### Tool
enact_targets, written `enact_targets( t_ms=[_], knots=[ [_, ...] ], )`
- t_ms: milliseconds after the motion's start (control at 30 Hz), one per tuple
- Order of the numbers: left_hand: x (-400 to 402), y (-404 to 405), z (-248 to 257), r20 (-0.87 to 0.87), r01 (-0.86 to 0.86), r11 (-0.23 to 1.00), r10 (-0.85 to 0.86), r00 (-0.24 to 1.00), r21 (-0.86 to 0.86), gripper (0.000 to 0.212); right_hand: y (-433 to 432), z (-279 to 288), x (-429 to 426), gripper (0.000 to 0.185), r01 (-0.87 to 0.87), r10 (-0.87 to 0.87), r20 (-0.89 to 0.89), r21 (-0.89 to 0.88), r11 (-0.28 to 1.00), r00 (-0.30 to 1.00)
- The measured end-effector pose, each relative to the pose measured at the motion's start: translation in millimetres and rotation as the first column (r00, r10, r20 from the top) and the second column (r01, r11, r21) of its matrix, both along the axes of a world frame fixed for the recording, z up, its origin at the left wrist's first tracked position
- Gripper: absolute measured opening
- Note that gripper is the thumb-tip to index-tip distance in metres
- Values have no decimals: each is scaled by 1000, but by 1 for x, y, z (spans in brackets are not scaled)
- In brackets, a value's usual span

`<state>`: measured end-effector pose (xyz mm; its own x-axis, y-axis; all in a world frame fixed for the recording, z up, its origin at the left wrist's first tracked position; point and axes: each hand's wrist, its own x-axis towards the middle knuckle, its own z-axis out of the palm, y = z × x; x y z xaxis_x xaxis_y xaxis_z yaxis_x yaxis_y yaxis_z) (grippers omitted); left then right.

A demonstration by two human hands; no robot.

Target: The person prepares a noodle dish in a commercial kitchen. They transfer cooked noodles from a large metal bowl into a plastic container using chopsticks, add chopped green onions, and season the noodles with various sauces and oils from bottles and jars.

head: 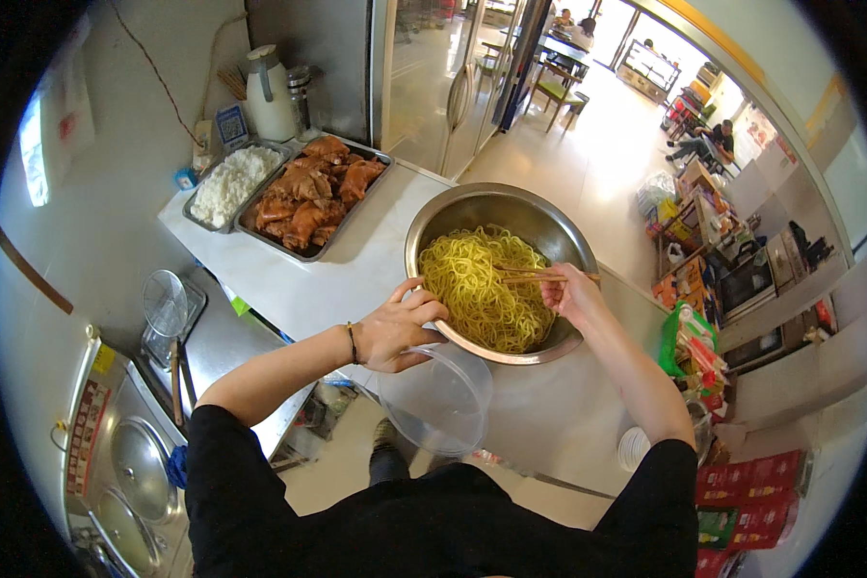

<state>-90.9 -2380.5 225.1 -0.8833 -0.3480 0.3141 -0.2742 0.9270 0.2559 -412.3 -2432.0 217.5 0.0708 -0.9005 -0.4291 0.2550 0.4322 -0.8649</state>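
A large steel bowl (477, 193) on the white counter holds a heap of yellow noodles (491, 289). Over its right side, my right hand (571, 295) grips wooden chopsticks (524, 275), whose tips reach into the noodles. My left hand (401, 329) is at the bowl's left rim, with the fingers over the edge. Its lower fingers and thumb are at the rim of a clear plastic tub (437, 401), which hangs tilted below the bowl; how firmly they grip it is partly hidden. A dark band circles the left wrist.
Trays of white rice (235, 184) and braised brown meat (311, 191) stand at the counter's back left, near a white jug (269, 94). A wire strainer (165, 303) lies lower left. Small white plates (632, 449) are by my right elbow. A person (719, 141) sits far off.
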Motion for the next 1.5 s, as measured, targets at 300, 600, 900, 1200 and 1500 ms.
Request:
enact_targets(
  t_ms=[300, 600, 900, 1200, 1500],
  knots=[
    [0, 8, 8, 105, -39, 999, 38, 994, 8, 32, 19, -3, 4, 17, 161, -163, 284, 29, 986, 945],
    [34, 57, 47, 80, -241, 971, 240, 967, 1, 33, 34, -5, 2, 19, 225, -178, 504, -34, 974, 845],
    [70, 88, 44, -81, -292, 351, 750, 656, 890, 55, 32, 18, -5, 18, 350, -229, 665, -52, 935, 711],
    [62, 73, 73, -6, 142, -64, 897, 443, 988, 61, 25, 104, -17, 22, 413, -195, 645, -204, 888, 739],
    [26, 34, 79, 65, 90, -115, 896, 440, 989, 71, 10, 196, -15, 26, 398, -111, 534, -461, 793, 838]
  ],
)
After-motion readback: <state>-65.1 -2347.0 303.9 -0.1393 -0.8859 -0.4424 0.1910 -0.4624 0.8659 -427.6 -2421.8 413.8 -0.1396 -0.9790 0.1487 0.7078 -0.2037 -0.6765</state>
